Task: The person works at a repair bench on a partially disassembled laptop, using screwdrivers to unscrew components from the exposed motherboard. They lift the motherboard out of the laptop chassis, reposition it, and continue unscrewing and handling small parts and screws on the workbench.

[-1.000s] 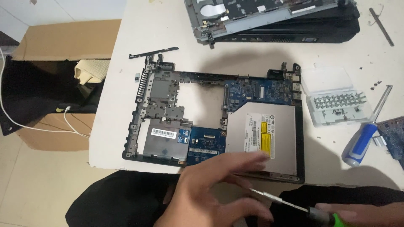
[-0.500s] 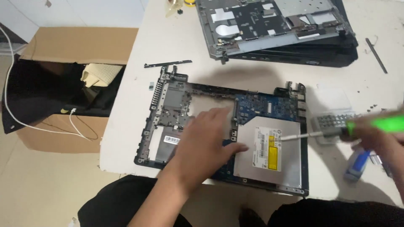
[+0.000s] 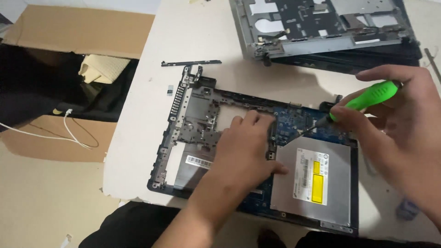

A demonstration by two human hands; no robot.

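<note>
I see the open laptop base [image 3: 202,138] lying flat on the white desk [image 3: 193,36], its bottom shell bare and a blue circuit board [image 3: 298,121] exposed in the upper right part of the shell.

Left hand [image 3: 245,154] — lies palm down across the middle of the laptop base, fingers [image 3: 257,120] spread flat and pressing on the frame beside the circuit board; it grips nothing.

Right hand [image 3: 395,124] — over the right side of the laptop base, fingers closed around the green handle of a screwdriver [image 3: 363,103]. The shaft slants down and to the left; its tip meets the circuit board just above the silver disc drive [image 3: 317,181]. I cannot tell whether the tip sits in a screw head.

The disc drive fills the lower right of the laptop base and carries a yellow label.

Beyond the laptop base, toward the far edge of the desk, lies a second laptop shell [image 3: 321,27], grey, inner side up. Just above the base's upper left corner lies a thin black strip [image 3: 190,63]. Left of the laptop base, off the desk, stands an open cardboard box [image 3: 78,27] with a white cable [image 3: 69,128] hanging over its side.
</note>
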